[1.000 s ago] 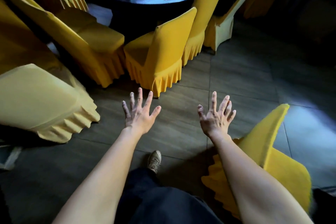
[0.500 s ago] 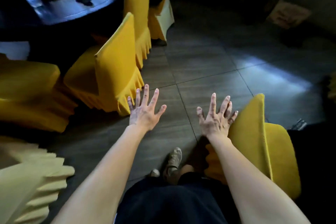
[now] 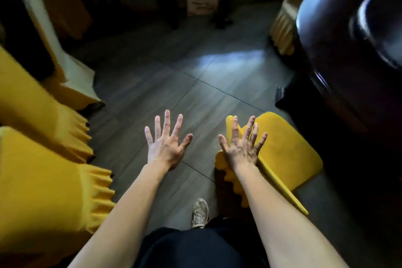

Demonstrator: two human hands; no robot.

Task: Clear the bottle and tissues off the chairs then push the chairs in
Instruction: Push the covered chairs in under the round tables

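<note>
My left hand (image 3: 166,143) is held out over the grey floor tiles, fingers spread, holding nothing. My right hand (image 3: 242,148) is also spread and empty, hovering above the backrest of a yellow-covered chair (image 3: 285,156) that stands beside a dark round table (image 3: 348,50) on the right. Its seat looks bare. Two more yellow-covered chairs (image 3: 37,183) fill the left side, the nearer one large at the lower left, the other (image 3: 32,102) just behind it. No bottle or tissues show in this view.
A pale chair (image 3: 56,54) stands at the upper left, and another yellow skirted chair (image 3: 282,32) is beyond the dark table. A cardboard box (image 3: 202,2) leans at the far wall. My shoe (image 3: 200,213) is on the floor between my arms.
The view has swung to the right: the first table and its chairs slid out on the left, and the chair under my right hand and a second dark table came in. Both hands stayed spread.
</note>
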